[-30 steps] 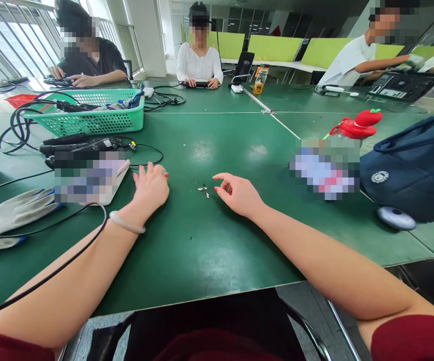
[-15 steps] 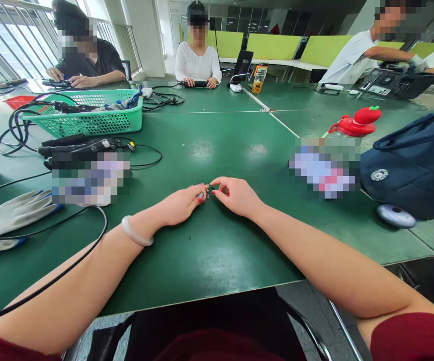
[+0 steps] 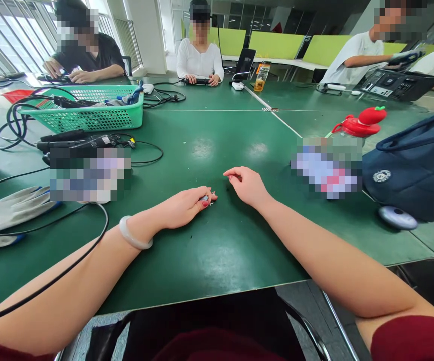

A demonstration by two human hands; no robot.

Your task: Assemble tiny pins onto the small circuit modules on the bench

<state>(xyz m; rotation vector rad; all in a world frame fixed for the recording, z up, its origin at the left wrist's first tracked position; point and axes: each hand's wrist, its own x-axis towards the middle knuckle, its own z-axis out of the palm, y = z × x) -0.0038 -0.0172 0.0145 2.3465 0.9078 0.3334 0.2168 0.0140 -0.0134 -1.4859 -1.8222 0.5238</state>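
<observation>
My left hand [image 3: 186, 204] rests low over the green table [image 3: 220, 250], its thumb and fingers closed on a small shiny silvery-blue object [image 3: 204, 198]. Pale metallic bits stick out past the fingertips; the exact kind is too small to tell. A white bangle [image 3: 129, 233] circles the left wrist. To the right and slightly farther away, my right hand [image 3: 247, 186] hovers above the tabletop, apart from the left. Its index finger points left and stands a little off the thumb, with nothing visible between them. The other right fingers curl under and are partly hidden.
At left lie white work gloves [image 3: 9, 208], a black cable across my left forearm, and a black device [image 3: 85, 143] before a green basket [image 3: 89, 118]. A navy bag [image 3: 412, 165] and red-lidded bottle [image 3: 357, 128] stand at right. Several people sit around the table.
My right hand has drawn away from the left, back and to the right, leaving a gap. The small object in my left hand shows more; that hand shifted slightly right.
</observation>
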